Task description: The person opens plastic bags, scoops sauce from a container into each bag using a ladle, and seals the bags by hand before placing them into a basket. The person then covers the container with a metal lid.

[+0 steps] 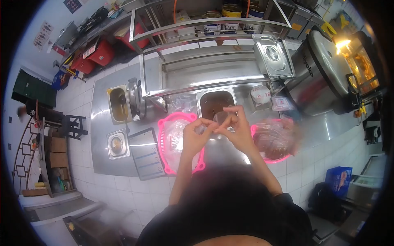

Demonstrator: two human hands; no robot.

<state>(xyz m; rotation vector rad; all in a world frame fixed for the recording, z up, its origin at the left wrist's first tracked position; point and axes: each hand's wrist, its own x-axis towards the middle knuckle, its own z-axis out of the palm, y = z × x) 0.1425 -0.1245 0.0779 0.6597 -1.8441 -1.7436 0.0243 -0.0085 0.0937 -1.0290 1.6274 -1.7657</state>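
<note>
My left hand (197,134) and my right hand (237,130) meet in front of me, thumbs and fingertips pinched together. Between the fingers is a small clear plastic bag (221,118) that looks brownish. Just beyond them sits a steel pan (198,97) of brown liquid, set on the metal table. By my left forearm stands a pink basket (161,141) with clear plastic bags (176,133) inside. On the right, a second pink basket (271,161) is heaped with filled brown bags (275,141).
A steel pan with a ladle (119,104), a small steel container (117,144) and a grey tray (148,156) lie left. A metal rack (205,84) spans the table's back. On the right stand a lidded steel pan (273,55), a round tub (261,95) and a large cooker (318,76).
</note>
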